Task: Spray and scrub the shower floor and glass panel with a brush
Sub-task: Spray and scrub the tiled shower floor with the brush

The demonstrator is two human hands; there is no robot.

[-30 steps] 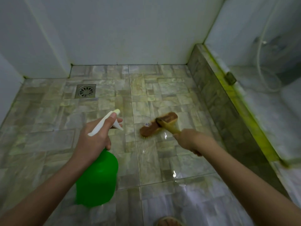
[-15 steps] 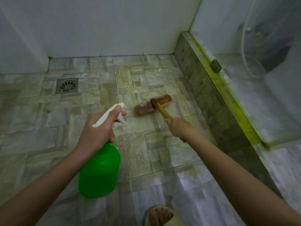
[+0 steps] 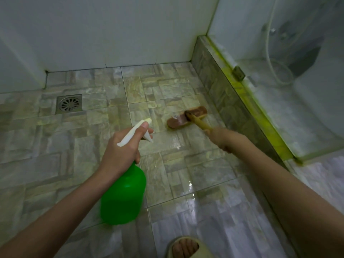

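The right hand (image 3: 220, 138) has pushed the brown scrubbing brush with a yellow handle (image 3: 187, 118) across the wet stone-pattern tiled shower floor (image 3: 89, 146). Its head now lies farther from the square metal floor drain (image 3: 69, 104) than a second ago. The left hand (image 3: 121, 148), gripping the green plastic spray bottle (image 3: 123, 194), has also drifted away from the drain. A foot in a pale slipper (image 3: 186, 248) has come into view, well apart from the drain.

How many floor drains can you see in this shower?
1. The square metal drain is set in the far-left floor near the back wall. Tiles under the spray bottle are hidden.
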